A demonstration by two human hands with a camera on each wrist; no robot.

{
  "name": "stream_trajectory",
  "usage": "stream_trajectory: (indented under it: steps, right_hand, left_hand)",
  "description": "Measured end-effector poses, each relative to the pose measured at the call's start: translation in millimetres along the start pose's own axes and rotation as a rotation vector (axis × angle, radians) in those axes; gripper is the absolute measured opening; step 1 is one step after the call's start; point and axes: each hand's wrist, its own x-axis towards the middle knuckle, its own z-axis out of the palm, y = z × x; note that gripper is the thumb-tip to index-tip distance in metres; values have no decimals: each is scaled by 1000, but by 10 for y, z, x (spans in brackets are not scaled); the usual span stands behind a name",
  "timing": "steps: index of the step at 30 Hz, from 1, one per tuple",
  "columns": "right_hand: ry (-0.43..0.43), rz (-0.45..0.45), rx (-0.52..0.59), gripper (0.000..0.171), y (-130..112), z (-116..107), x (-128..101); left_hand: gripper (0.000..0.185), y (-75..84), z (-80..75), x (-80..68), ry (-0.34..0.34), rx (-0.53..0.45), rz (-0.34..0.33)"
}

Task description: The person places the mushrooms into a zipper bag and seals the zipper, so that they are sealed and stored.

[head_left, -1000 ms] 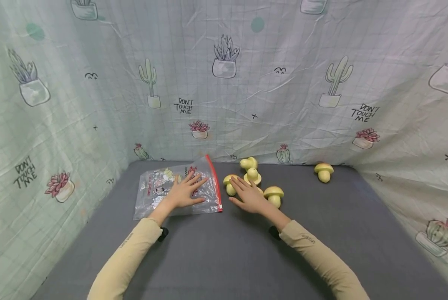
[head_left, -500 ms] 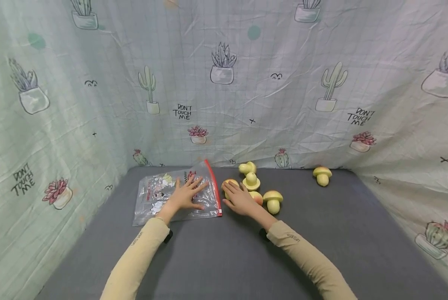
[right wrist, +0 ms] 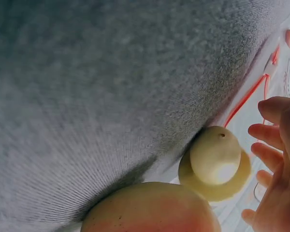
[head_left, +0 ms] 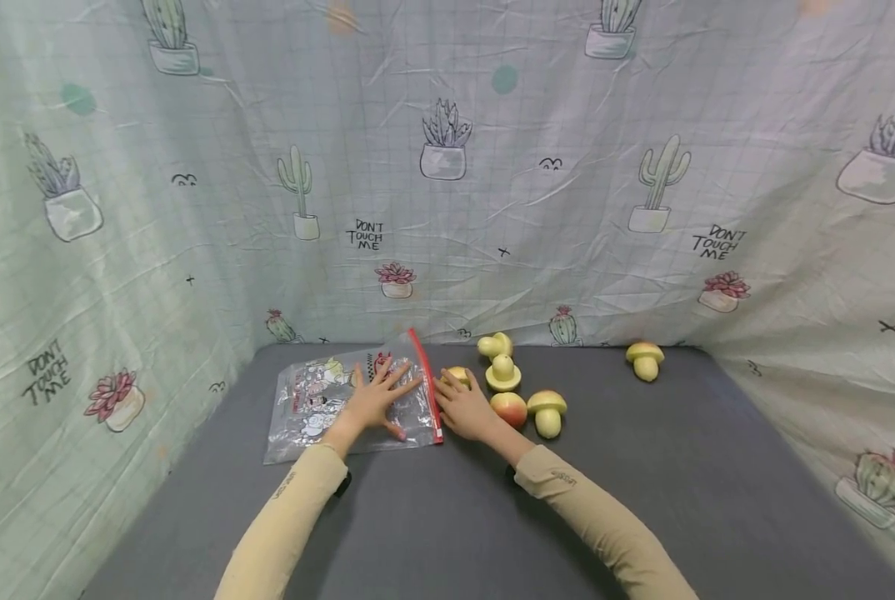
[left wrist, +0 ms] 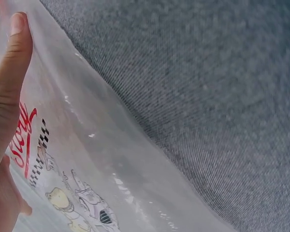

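My left hand (head_left: 376,400) lies flat with spread fingers on a clear zip bag (head_left: 316,404) printed with cartoons; its thumb (left wrist: 7,82) presses the plastic. The bag's red zip strip (head_left: 427,387) faces right. My right hand (head_left: 466,410) rests just right of that strip, fingers loosely bent beside a small yellow toy mushroom (head_left: 457,377). In the right wrist view the fingertips (right wrist: 261,150) sit next to the mushroom (right wrist: 215,162) without wrapping it. A red-yellow toy fruit (head_left: 509,408) lies by the right wrist.
More yellow toy mushrooms lie on the grey cloth: one (head_left: 547,411) beside the fruit, two (head_left: 503,372) (head_left: 495,344) behind, one (head_left: 645,360) far right. Cactus-print fabric walls (head_left: 447,208) close in the back and both sides.
My right hand has slid left off the mushroom cluster to the bag's red zip strip, uncovering the red-yellow fruit. My left hand stays flat on the bag.
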Motion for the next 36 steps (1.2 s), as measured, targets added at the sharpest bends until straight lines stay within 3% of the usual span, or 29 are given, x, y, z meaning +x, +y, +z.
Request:
stream_trajectory:
  steps: [8,18,24,27,36]
  right_hand:
    - [23,-71,-7,40,-28,2,-11]
    - [25,-138,-65,39,-29,31,-37]
    - [-74,-147,-150,42,-53,-5,-74]
    - [-122,-143,-185,43,-64,-23,-68]
    - [-164,-132,-163,45,-76,18,-63]
  left_hand:
    - [106,10,20,16,-19,76,14]
    - [101,98,-18,65,-72,261,29]
    - [96,150,-3,84,-69,316,73]
    - [95,167,21,113,-94,350,60]
    - [96,197,51,137,-189,299,1]
